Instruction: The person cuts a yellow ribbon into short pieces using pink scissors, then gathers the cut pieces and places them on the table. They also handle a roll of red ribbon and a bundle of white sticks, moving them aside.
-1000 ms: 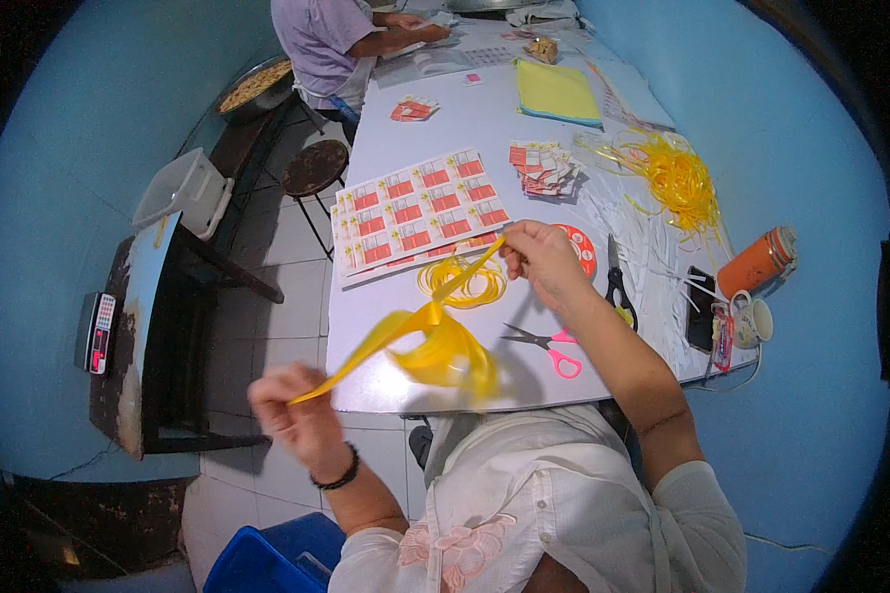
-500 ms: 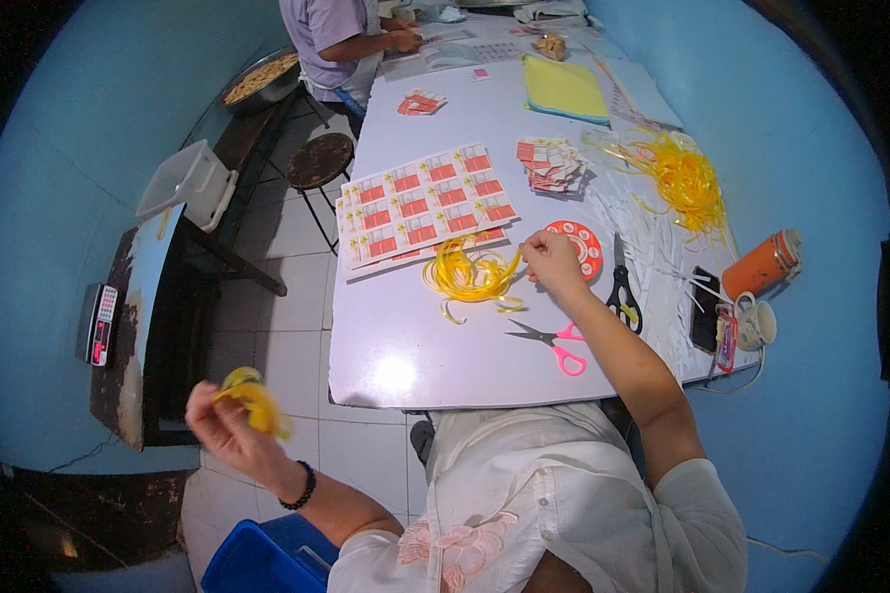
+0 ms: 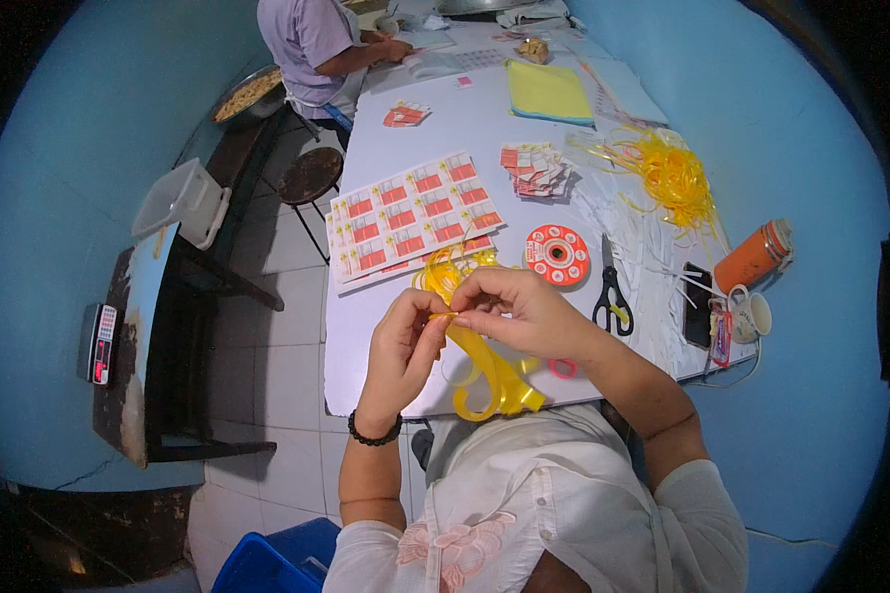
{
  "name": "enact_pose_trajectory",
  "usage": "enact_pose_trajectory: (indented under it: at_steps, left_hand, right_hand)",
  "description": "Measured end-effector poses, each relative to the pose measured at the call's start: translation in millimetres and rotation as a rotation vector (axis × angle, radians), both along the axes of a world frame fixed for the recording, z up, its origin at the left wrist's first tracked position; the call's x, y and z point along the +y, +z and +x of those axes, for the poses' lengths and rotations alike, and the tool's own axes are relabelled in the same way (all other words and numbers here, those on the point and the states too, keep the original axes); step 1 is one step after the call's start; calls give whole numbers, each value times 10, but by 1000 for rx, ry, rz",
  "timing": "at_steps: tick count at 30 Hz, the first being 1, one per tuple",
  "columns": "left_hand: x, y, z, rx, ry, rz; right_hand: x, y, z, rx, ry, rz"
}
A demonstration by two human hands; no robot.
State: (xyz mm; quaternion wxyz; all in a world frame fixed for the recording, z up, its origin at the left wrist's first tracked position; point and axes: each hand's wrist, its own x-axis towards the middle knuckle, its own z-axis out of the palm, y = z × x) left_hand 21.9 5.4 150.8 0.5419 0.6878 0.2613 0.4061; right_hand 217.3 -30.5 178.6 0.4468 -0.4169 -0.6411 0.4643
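Note:
My hands meet over the front of the table, fingertips touching. My left hand (image 3: 402,346), with a black bead bracelet at the wrist, pinches a yellow ribbon (image 3: 494,376) that hangs below in wide loops. Closed on the same ribbon at the fingertips is my right hand (image 3: 520,314); the exact spot they grip is too small to make out. Just behind them lies a heap of thin yellow ribbon strips (image 3: 443,269), partly covered by my hands. Scissors with pink handles (image 3: 563,370) are mostly hidden under my right forearm.
Printed label sheets (image 3: 415,212), a red-and-white spool (image 3: 557,255) and black scissors (image 3: 613,304) lie beyond my hands. At the right are more yellow ribbon (image 3: 670,183), a phone (image 3: 698,306), a mug (image 3: 751,314) and an orange flask (image 3: 755,257). A co-worker (image 3: 311,54) stands far left.
My left hand has come from over the floor at left to the table's front, bringing the yellow ribbon. My right hand has moved left and nearer to meet it.

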Motion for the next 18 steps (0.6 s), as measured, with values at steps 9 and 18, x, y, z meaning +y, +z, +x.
enact_pose_trajectory:
  at_steps: [9,18]
  left_hand:
    - [-6,42,35,-42,4,-37]
    - [-102,50,92,-110,103,-82]
  right_hand:
    - [-8,-72,59,-41,-12,109]
    - [-45,-140,12,83,-49,117]
